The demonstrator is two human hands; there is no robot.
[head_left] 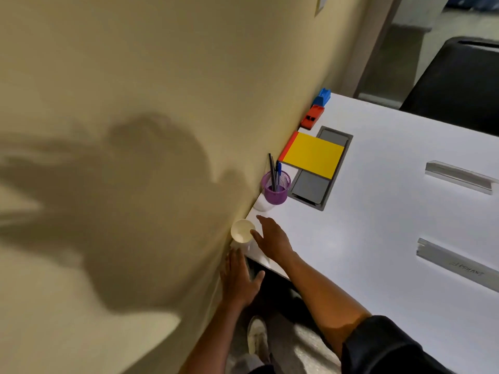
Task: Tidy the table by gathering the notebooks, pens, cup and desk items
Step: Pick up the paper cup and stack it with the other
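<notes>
White cup (242,231) is sitting at the table's (383,211) near corner, hard against the yellow wall (135,76), mouth facing up toward the camera. Right hand (272,240) is lying flat over the tabletop just right of the cup; fingers (263,221) are loosely spread and extended, not pinching anything. The thumb tip is touching or nearly touching the cup's right rim; I cannot tell which. Left hand (239,279) is hanging below the table edge, directly beneath the cup, palm toward the wall, fingers held together and pointing up, thumb splayed to the right. It is gripping nothing.

Beyond the right fingertips, a purple mesh pen holder (276,188) is standing against the wall with dark pens (272,171) and a blue pen (279,171) in it, and a white object (262,205) is resting at its base. Farther out, a yellow notebook (313,155) with a red spine is lying partly over a grey recessed panel (310,187). Past that, a red desk item (312,117) and a blue desk item (323,96) are lined along the wall. Nothing is standing between the fingers and the cup. A black chair (459,85) is standing at the far side.
</notes>
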